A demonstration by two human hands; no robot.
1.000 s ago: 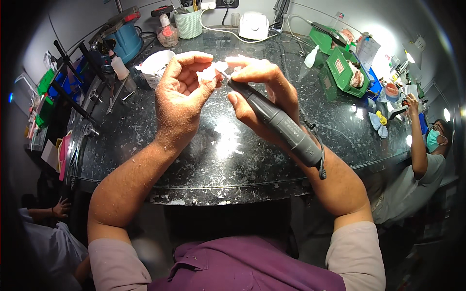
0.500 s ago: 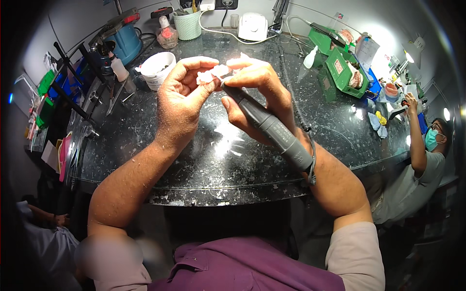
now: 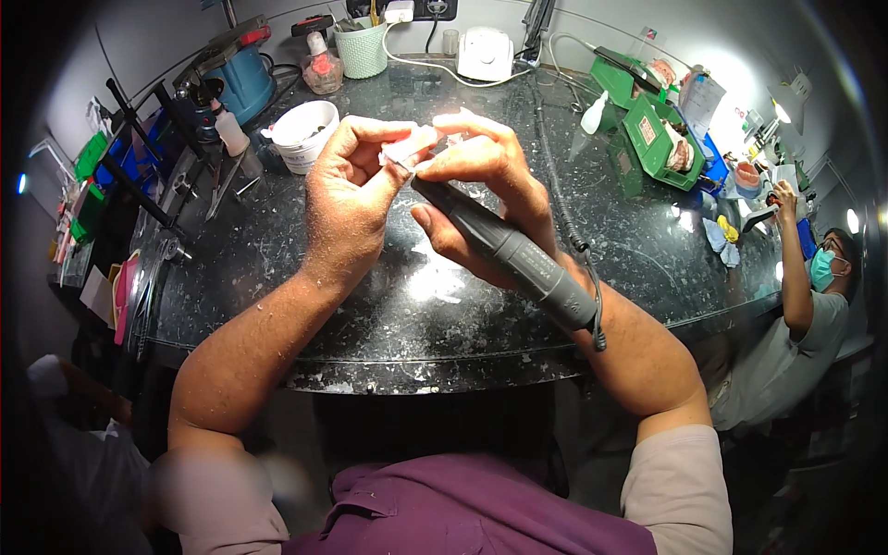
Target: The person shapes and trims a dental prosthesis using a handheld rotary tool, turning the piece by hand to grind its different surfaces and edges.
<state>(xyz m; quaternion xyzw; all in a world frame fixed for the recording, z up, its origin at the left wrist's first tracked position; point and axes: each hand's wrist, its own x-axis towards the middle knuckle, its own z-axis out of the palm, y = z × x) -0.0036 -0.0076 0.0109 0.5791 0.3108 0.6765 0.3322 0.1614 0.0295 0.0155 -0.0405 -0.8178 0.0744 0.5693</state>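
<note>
Dust-speckled, my left hand [image 3: 347,203] is closed on a small pale pink piece [image 3: 410,145] above the dark, scuffed worktop [image 3: 444,333]. A black rotary handpiece [image 3: 499,250] is gripped in my right hand [image 3: 504,185], its thin metal tip [image 3: 403,166] at the pink piece between both hands. A coiled black cord hangs along the handpiece's right side. Just left of my left hand stands a white tub [image 3: 301,129] with dark contents.
Bottles [image 3: 322,72], a green cup [image 3: 361,51] and a white device [image 3: 484,53] line the back. Tool racks [image 3: 139,162] fill the left. Green boxes [image 3: 657,139] with dental models sit right, near a masked co-worker [image 3: 795,305]. Another person [image 3: 92,453] is at lower left.
Both hands, the pink piece and the handpiece have moved slightly down; the handpiece has also moved left, its tip now lower on the piece. Each hand keeps its hold.
</note>
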